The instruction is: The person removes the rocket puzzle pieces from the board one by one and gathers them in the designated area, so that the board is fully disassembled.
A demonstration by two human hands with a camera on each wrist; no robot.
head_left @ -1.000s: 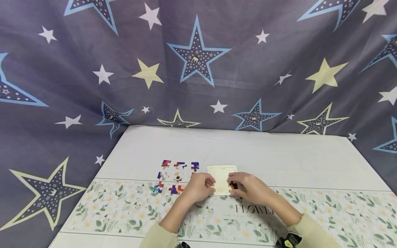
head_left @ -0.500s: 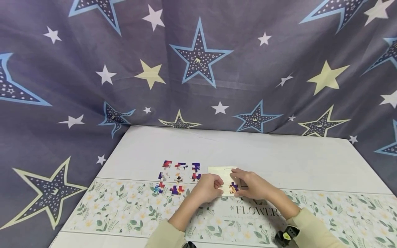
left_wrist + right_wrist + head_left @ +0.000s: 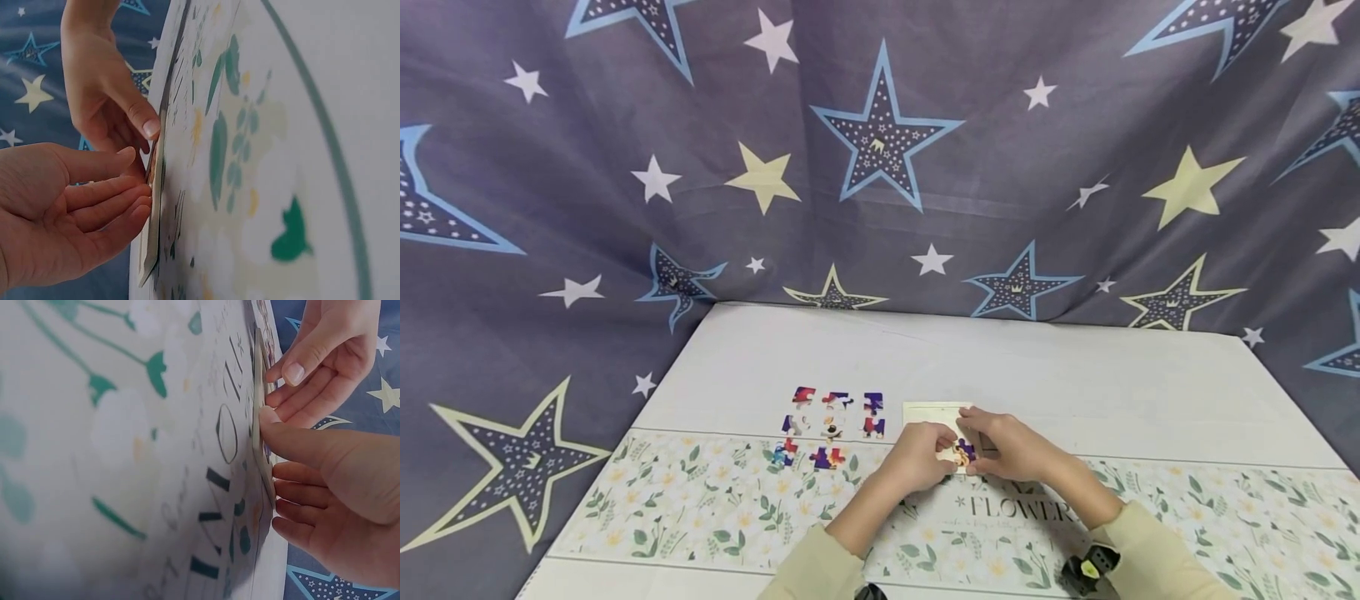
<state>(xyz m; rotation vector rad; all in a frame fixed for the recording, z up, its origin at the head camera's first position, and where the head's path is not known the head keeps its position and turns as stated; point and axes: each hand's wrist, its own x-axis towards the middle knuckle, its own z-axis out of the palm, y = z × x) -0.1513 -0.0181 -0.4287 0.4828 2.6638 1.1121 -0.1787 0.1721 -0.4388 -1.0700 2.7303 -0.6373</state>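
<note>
A shallow cream puzzle tray (image 3: 928, 412) lies flat on the table, with a purple and orange jigsaw piece (image 3: 963, 452) in its near right corner. My right hand (image 3: 1011, 447) holds the tray's right side, thumb at the near edge and fingers toward the far corner. My left hand (image 3: 921, 457) is over the tray, its fingertips at the left side of the piece. In the left wrist view, the left hand (image 3: 81, 212) has its fingers lightly bent and close to the tray's surface. The right thumb (image 3: 281, 428) rests on the tray's edge in the right wrist view.
Several loose jigsaw pieces (image 3: 831, 427) lie in rows left of the tray. A floral cloth strip (image 3: 700, 500) with printed lettering runs across the white table (image 3: 1037, 367). A dark star-patterned curtain (image 3: 880, 250) hangs behind the table and along its left side.
My left hand has moved right across the tray to the piece. My right hand has shifted slightly along the tray's right side, and the piece now shows between the hands.
</note>
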